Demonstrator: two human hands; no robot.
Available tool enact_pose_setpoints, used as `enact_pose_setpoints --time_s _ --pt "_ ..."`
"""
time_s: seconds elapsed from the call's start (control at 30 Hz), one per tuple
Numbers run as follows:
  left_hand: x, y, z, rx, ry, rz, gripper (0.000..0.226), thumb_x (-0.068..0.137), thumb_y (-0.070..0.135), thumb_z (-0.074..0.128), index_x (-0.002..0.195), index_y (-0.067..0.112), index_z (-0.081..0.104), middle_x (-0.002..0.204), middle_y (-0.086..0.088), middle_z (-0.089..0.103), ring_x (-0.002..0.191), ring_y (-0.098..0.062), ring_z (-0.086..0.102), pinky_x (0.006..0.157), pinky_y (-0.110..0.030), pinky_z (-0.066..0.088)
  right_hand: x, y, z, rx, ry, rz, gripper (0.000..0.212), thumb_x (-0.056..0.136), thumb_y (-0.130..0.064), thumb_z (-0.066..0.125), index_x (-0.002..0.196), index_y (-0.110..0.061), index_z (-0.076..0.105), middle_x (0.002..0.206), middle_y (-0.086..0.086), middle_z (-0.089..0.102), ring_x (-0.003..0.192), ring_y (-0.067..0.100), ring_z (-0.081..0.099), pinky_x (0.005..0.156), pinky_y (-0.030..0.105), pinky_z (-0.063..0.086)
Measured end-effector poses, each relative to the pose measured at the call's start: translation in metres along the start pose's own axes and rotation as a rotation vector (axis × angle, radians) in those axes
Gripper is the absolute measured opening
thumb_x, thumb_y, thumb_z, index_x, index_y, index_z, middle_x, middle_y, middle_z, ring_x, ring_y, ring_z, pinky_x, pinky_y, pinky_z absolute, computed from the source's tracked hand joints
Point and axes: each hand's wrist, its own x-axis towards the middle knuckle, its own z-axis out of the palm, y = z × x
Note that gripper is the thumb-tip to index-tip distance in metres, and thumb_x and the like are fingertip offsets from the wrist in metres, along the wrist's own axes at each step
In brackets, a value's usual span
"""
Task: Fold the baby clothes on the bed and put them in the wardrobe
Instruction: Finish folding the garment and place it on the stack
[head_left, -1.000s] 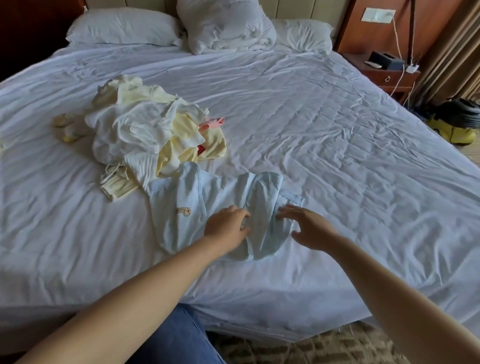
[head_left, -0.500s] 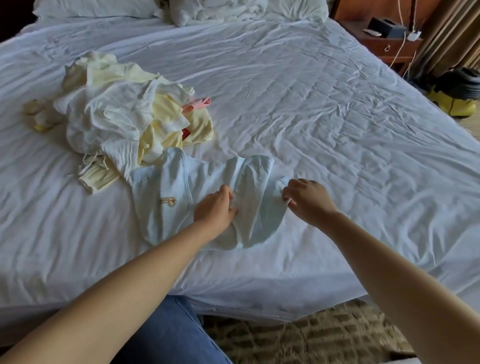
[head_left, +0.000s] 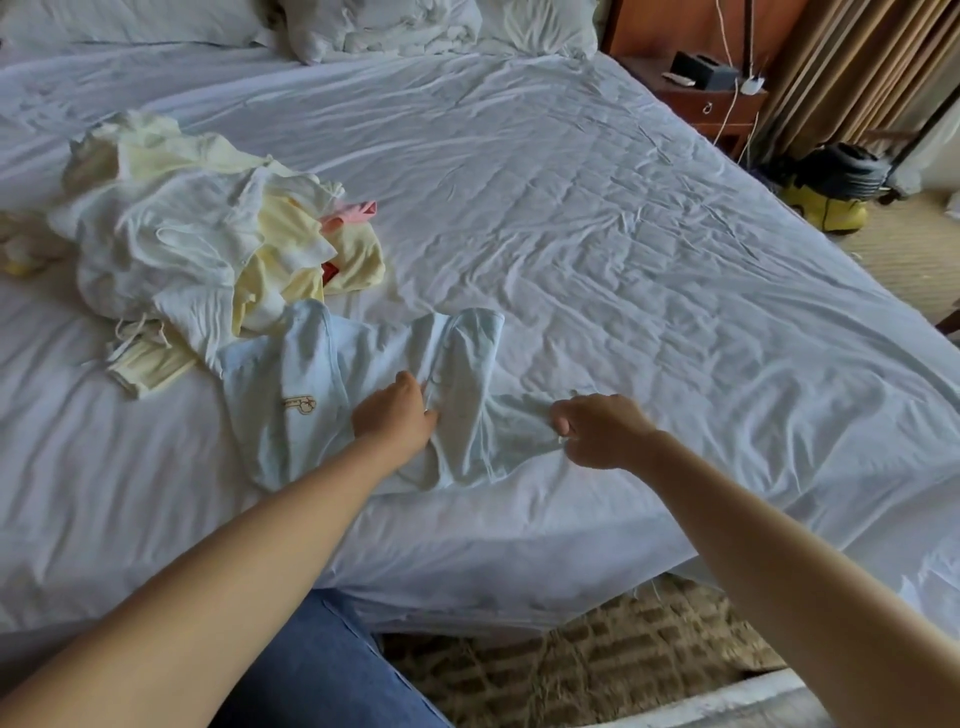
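A pale blue baby garment (head_left: 311, 395) with a small tan emblem lies flat near the front edge of the white bed (head_left: 623, 234). My left hand (head_left: 395, 415) rests on its middle, fingers curled against a fold of the cloth. My right hand (head_left: 597, 428) pinches the garment's right end, a leg or sleeve, and holds it stretched out to the right. A loose pile of white, pale yellow and pink baby clothes (head_left: 197, 244) lies behind and to the left, touching the blue garment.
Pillows (head_left: 384, 23) sit at the head of the bed. A wooden nightstand (head_left: 701, 98) with a black box and cables stands at the back right. A yellow and black appliance (head_left: 826, 192) sits on the carpet by the curtains. No wardrobe is in view.
My right hand has pulled the garment's right end out to the right, stretching it flat. My left hand has stayed on the garment's middle. The camera has shifted slightly.
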Motion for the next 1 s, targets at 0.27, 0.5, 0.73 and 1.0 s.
enact_pose_setpoints --time_s 0.27,0.5,0.73,1.0 --pt "0.003 -0.008 -0.005 -0.13 -0.072 -0.04 0.03 0.086 0.048 0.061 0.088 0.019 0.056 0.086 0.0 0.065 0.081 -0.021 0.062 0.063 -0.031 0.041 0.036 -0.025 -0.02 0.245 0.335 -0.109 0.022 0.093 -0.023 0.048 0.105 -0.029 0.065 0.107 -0.009 0.064 0.104 0.016 0.058 0.073 0.03 0.046" --pt "0.004 -0.011 0.0 -0.203 -0.026 -0.019 0.025 0.084 0.043 0.064 0.082 0.019 0.059 0.083 0.0 0.066 0.082 -0.023 0.062 0.065 -0.029 0.041 0.11 -0.071 -0.042 0.17 0.204 -0.215 0.038 0.099 -0.025 0.044 0.135 -0.035 0.051 0.138 -0.007 0.048 0.129 0.018 0.045 0.087 0.035 0.043" --pt "0.007 -0.018 0.012 -0.301 0.045 -0.02 0.024 0.081 0.04 0.071 0.083 0.018 0.06 0.082 -0.001 0.067 0.079 -0.022 0.061 0.067 -0.03 0.045 0.148 -0.083 -0.036 0.115 0.062 -0.224 0.025 0.097 -0.025 0.047 0.122 -0.026 0.05 0.119 0.003 0.048 0.104 0.027 0.055 0.071 0.032 0.035" --pt "0.005 -0.022 0.014 -0.426 0.017 -0.031 0.024 0.081 0.04 0.072 0.078 0.022 0.056 0.075 0.002 0.064 0.075 -0.019 0.06 0.067 -0.029 0.044 0.149 -0.08 -0.042 0.053 0.074 -0.097 0.012 0.094 -0.024 0.043 0.098 -0.024 0.054 0.089 0.003 0.057 0.08 0.025 0.055 0.059 0.028 0.031"
